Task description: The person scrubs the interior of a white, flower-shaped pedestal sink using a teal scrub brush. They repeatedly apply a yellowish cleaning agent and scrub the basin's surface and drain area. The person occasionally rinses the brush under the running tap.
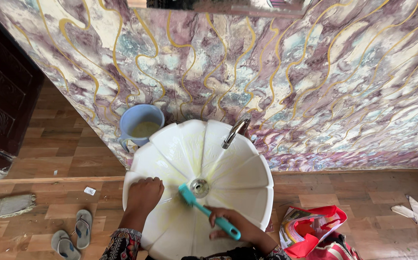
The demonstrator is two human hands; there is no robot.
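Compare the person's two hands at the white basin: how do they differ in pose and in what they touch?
The right hand is closed around the teal brush; the left hand holds nothing. The left hand rests on the rim of the white basin at its left side; the right hand is at the near edge, pointing the brush head toward the drain. Both are bare and over the basin.

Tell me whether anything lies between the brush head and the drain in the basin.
Nothing visible does. The right hand holds the teal brush, whose head sits just left of the drain on bare, soapy basin surface. The left hand rests on the basin's left rim, clear of that path.
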